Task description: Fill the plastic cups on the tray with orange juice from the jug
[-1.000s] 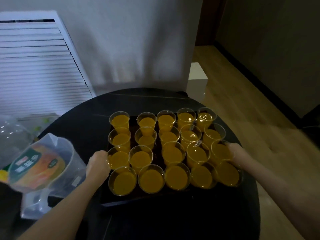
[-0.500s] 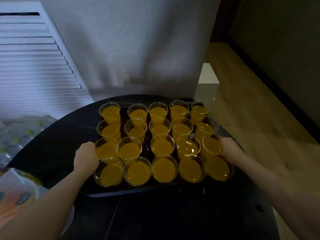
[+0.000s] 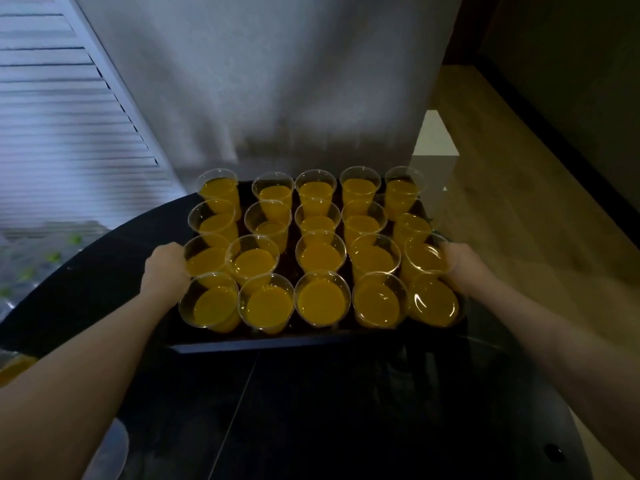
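A dark rectangular tray (image 3: 277, 342) carries several clear plastic cups (image 3: 320, 299) in rows, each holding orange juice. My left hand (image 3: 165, 268) grips the tray's left edge. My right hand (image 3: 462, 263) grips its right edge, partly hidden behind the nearest right cups. The tray's front edge appears raised above the round black table (image 3: 346, 410). Only a sliver of the jug (image 3: 15, 367) shows at the far left edge.
A white slatted unit (image 3: 62, 109) stands at the left and a grey wall behind the tray. Wooden floor (image 3: 519, 209) stretches to the right, with a small white box (image 3: 436, 140) on it. Clear packaging (image 3: 31, 261) lies beyond the table's left rim.
Both hands stayed on the tray's sides while the tray came up and closer. The view swung right, so the jug slid almost out of sight at the left.
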